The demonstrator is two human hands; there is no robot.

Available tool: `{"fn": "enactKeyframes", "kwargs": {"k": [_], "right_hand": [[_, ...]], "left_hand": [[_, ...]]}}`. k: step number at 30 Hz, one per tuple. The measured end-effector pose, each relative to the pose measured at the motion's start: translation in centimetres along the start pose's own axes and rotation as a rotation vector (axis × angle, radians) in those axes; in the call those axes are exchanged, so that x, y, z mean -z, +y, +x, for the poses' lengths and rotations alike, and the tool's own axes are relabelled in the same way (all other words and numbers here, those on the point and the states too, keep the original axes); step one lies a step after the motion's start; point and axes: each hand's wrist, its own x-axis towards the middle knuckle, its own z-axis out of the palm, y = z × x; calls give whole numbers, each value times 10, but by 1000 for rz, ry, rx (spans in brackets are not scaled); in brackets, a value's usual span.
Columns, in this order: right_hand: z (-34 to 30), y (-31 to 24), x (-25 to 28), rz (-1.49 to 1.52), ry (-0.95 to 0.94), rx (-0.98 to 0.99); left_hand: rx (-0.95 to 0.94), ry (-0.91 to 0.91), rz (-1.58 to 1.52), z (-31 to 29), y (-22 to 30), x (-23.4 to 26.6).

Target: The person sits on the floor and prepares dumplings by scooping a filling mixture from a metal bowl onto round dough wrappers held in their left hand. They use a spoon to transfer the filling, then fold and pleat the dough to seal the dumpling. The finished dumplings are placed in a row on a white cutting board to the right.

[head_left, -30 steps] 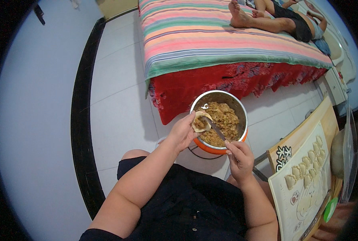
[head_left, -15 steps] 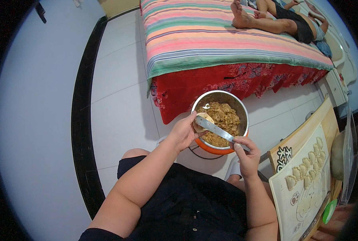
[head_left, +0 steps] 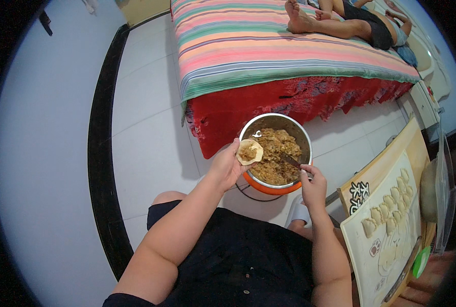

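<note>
Holding wrapper (head_left: 259,153) on fingers, thumb at rim: left grip (head_left: 225,166) | right grip (head_left: 314,189) pinching spatula (head_left: 292,161) handle | blade tip seemingly in filling (head_left: 279,146)

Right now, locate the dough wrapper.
In the head view, the dough wrapper is in the left hand, at the left rim of the bowl of filling.

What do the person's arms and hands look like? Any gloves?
The left hand and right hand are bare: no gloves, rings or watch visible. The left forearm and right forearm are bare too. A short dark sleeve shows above the left one; I can't see a right sleeve.
</note>
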Motion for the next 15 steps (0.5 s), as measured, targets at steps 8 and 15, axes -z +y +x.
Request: {"fn": "enactKeyframes", "kwargs": {"k": [8, 15], "right_hand": [[-8, -22, 5, -524, 28, 263], [-10, -9, 3, -448, -137, 163]], "left_hand": [[31, -92, -26, -9, -3, -14], [100, -194, 12, -12, -1, -18]]}}
